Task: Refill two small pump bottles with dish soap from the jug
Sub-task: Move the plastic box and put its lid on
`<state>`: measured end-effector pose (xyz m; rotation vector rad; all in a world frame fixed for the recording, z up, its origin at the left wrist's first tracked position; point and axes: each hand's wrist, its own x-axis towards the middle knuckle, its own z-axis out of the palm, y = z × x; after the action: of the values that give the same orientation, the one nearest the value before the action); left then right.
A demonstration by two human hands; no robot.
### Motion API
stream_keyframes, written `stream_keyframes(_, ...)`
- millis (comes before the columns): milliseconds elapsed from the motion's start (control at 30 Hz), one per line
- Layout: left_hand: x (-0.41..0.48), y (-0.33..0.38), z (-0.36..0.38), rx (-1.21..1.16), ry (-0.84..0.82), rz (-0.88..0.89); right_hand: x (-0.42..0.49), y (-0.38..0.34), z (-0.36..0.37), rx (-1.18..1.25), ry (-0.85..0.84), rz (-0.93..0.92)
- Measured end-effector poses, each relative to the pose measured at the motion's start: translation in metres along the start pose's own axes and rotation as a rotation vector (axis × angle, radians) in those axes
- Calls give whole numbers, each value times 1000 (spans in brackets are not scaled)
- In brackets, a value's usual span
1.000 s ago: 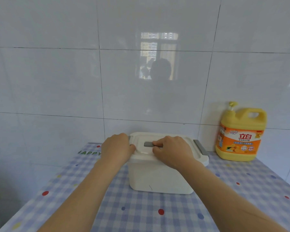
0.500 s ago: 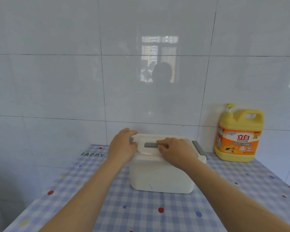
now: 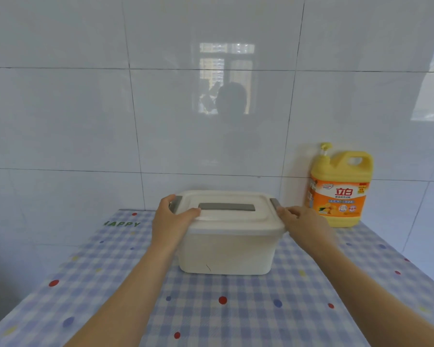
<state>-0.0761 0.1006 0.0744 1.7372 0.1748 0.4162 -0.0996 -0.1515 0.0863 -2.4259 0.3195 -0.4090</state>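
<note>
A white lidded storage box [image 3: 226,249] with a grey handle in its lid and grey side clips stands in the middle of the table. My left hand [image 3: 172,221] grips the box's left end at the left clip, thumb on the lid. My right hand [image 3: 305,225] rests at the right end by the right clip, fingers touching the lid's edge. The yellow dish soap jug [image 3: 340,189], with an orange label and a pump on top, stands upright at the back right against the wall. No small pump bottles are visible; the closed box hides its contents.
The table carries a blue checked cloth [image 3: 236,309] with coloured dots. A white tiled wall [image 3: 211,121] rises right behind the box and jug. The table's left edge drops off at the lower left.
My right hand has slid from the lid's grey handle to the box's right end. My left hand stays at the left clip. The grey handle is now uncovered.
</note>
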Motion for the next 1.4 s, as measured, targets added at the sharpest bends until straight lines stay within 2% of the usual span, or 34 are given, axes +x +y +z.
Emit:
stream_keyframes(200, -6, -1, -5, -74, -30, -96, -6, 2, 13, 320, 12, 83)
stream_keyframes(333, -10, -5, -6, -90, 2, -99, -9, 0, 18, 513, -5, 154)
stream_keyframes(567, -6, -5, -18, -143, 44, -71, -12, -12, 27, 573, -7, 141)
stream_keyframes(933, 49, -11, -102, -166, 203, -23, -12, -99, 83, 692, -142, 55)
stream_keyframes(1167, 98, -28, -148, -133, 186, -29, -2, -147, 136, 728, -241, 74)
stream_keyframes(1400, 140, -41, -159, -123, 151, -54, 18, -169, 167, 754, -246, 106)
